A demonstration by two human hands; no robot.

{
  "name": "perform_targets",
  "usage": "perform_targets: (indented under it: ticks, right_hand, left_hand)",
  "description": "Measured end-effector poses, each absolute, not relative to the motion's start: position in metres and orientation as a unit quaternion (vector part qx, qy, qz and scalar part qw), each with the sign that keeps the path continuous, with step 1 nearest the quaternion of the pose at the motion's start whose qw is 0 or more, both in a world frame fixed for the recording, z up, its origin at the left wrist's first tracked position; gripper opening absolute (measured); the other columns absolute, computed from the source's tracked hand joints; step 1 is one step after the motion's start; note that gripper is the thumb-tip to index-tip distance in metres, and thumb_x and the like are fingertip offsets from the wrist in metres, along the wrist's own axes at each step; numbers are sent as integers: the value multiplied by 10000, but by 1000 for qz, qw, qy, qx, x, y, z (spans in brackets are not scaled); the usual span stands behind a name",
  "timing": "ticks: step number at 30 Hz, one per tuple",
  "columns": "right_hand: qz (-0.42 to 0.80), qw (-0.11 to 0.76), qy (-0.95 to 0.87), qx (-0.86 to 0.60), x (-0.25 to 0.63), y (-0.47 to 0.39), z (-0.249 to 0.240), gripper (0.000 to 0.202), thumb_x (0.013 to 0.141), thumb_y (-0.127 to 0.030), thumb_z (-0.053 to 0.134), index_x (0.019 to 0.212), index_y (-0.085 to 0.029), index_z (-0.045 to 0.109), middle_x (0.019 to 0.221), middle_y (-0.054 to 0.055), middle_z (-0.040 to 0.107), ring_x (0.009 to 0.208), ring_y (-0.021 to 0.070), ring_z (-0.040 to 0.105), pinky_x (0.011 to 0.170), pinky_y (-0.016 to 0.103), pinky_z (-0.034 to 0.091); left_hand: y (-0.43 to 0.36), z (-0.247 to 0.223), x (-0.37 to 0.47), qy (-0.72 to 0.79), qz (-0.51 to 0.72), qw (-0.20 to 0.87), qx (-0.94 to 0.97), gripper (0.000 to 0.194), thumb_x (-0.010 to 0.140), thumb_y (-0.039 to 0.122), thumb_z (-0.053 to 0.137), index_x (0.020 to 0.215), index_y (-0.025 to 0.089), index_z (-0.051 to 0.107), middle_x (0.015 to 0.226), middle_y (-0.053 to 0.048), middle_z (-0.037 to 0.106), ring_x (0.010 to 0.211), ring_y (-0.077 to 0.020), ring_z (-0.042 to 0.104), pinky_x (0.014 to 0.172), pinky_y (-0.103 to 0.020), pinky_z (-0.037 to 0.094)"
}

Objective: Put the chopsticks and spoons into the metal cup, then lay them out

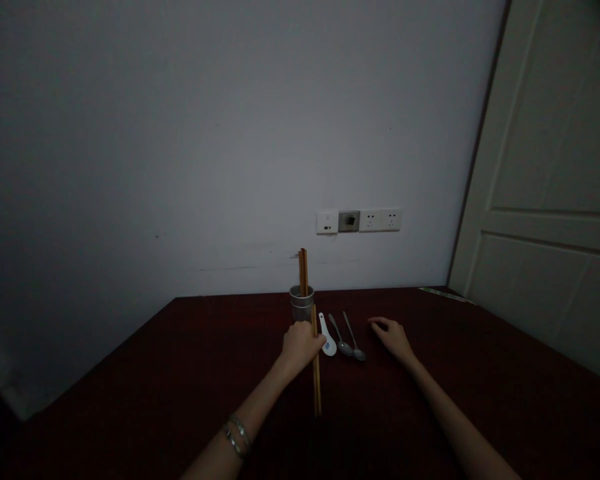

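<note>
My left hand [303, 345] is closed around a pair of wooden chopsticks [317, 387], which point toward me and away at the far end. Just beyond that hand stands a metal cup [301, 302] with several chopsticks [303, 272] upright in it. To the right of the held pair lie a white ceramic soup spoon [327, 340] with a blue mark, a metal spoon [345, 347] and a second, slimmer metal spoon [359, 353]. My right hand [393, 339] rests on the table to the right of the spoons, fingers loosely stretched out, holding nothing.
The dark red table [180, 373] reaches back to a pale wall [230, 133]. Sockets and a switch [359, 221] are set in the wall. A narrow strip [447, 294] lies at the back right edge, near a white panelled door [545, 200]. The light is dim.
</note>
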State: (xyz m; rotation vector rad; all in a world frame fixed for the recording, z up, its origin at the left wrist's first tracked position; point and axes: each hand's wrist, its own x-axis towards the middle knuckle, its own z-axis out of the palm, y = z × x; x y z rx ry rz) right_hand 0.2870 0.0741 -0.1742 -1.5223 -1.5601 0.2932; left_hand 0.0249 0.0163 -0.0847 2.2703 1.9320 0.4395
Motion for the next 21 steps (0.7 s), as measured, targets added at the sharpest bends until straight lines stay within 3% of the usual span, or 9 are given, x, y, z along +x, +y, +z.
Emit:
perform_targets:
  ticks: [4, 8, 14, 21]
  right_hand:
    - [167, 574, -558, -576, 284, 80, -153, 291, 689, -354, 525, 823, -141, 672, 881, 102, 690, 885, 242, 623, 838, 359, 449]
    - [322, 660, -497, -463, 252, 70, -101, 295, 658, -366, 606, 832, -132, 646, 786, 106, 697, 769, 232, 653, 694, 346, 523]
    - [479, 628, -502, -352, 184, 21, -29, 288, 686, -371, 645, 883, -161, 657, 834, 80, 697, 776, 190, 656, 663, 280, 543]
    - [457, 634, -513, -356, 165, 0, -15, 299, 601, -335, 719, 823, -143, 661, 752, 56, 702, 737, 200, 661, 663, 298, 536]
  left_hand:
    - [12, -58, 22, 595, 235, 49, 767, 223, 739, 305, 470, 681, 142, 611, 654, -57, 622, 628, -158, 586, 565, -230, 376]
    - [-1, -33, 22, 573, 305, 16, 760, 213, 740, 328, 477, 680, 152, 580, 633, -34, 600, 605, -144, 563, 561, -232, 360]
    - [-20, -21, 27, 541, 316, -33, 779, 195, 763, 316, 455, 777, 153, 560, 669, -48, 607, 640, -177, 586, 593, -258, 394]
    - [-27, -23, 33, 534, 274, -32, 799, 210, 792, 306, 445, 884, 145, 544, 755, -75, 623, 728, -209, 612, 659, -286, 440]
